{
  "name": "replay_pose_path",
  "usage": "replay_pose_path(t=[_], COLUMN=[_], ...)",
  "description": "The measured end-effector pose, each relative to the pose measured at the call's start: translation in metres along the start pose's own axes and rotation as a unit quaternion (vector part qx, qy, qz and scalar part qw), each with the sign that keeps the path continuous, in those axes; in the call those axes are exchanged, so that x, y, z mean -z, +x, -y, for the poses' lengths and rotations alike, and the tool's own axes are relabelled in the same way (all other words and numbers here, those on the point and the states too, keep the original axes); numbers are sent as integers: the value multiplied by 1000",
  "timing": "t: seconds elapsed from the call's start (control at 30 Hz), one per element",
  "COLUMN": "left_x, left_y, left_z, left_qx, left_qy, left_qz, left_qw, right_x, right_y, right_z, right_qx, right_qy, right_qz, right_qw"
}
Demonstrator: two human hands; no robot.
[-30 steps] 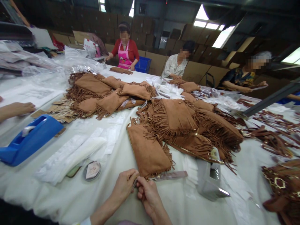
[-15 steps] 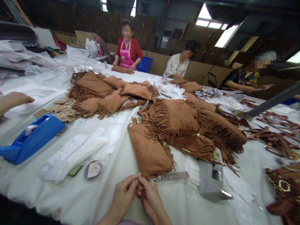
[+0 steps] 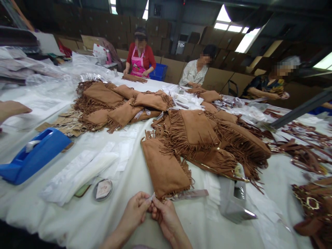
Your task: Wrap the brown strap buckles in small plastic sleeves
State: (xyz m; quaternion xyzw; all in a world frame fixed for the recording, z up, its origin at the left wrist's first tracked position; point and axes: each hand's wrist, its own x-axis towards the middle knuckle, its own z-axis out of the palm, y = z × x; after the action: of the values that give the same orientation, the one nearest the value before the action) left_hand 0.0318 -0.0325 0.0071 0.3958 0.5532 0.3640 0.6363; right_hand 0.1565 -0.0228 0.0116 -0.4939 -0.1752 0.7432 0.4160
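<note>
A brown fringed suede bag (image 3: 163, 167) lies flat in front of me, its near corner just beyond my fingertips. My left hand (image 3: 137, 209) and my right hand (image 3: 166, 214) meet at that corner, thumbs and fingers pinched together. Between them is a small whitish piece (image 3: 151, 197), too small to identify; it seems to be at the bag's gold-coloured metal end. A strap-like brown strip (image 3: 193, 194) in clear wrap lies just right of my right hand.
A pile of fringed bags (image 3: 199, 128) lies beyond. A blue tape dispenser (image 3: 38, 155) stands left, a grey one (image 3: 234, 199) right. White strips (image 3: 80, 173) and a round tin (image 3: 103, 189) are nearby. Another person's hand (image 3: 12, 110) reaches in left; three people work across the table.
Both my hands stay pinched at the bag's corner; the left has shifted slightly. The view has moved a little. Across the table, the person at right has lowered their hands.
</note>
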Motion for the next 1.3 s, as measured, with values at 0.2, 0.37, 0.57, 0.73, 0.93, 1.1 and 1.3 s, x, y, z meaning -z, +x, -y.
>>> replay_pose_path(t=[0.2, 0.37, 0.57, 0.73, 0.93, 1.1, 1.3], left_x=[4, 0, 2, 3, 0, -1, 0], left_y=[5, 2, 5, 6, 2, -1, 1], left_z=[-5, -15, 1, 9, 11, 8, 16], left_qx=[29, -26, -19, 69, 126, 113, 111], left_qy=[53, 152, 198, 107, 12, 1, -22], left_qz=[59, 54, 25, 75, 93, 90, 83], left_qw=[996, 986, 980, 989, 988, 990, 990], right_x=[2, 2, 59, 156, 198, 191, 185], right_y=[3, 0, -41, -99, -96, -94, -108], right_z=[3, -2, 51, 127, 154, 147, 118], right_qx=[10, 34, 276, 336, 248, 295, 282], right_qy=[-4, -65, -340, -379, -339, -253, -175], right_qz=[3, -6, -247, -608, -490, -525, -523], right_qw=[1000, 997, 864, 612, 764, 757, 785])
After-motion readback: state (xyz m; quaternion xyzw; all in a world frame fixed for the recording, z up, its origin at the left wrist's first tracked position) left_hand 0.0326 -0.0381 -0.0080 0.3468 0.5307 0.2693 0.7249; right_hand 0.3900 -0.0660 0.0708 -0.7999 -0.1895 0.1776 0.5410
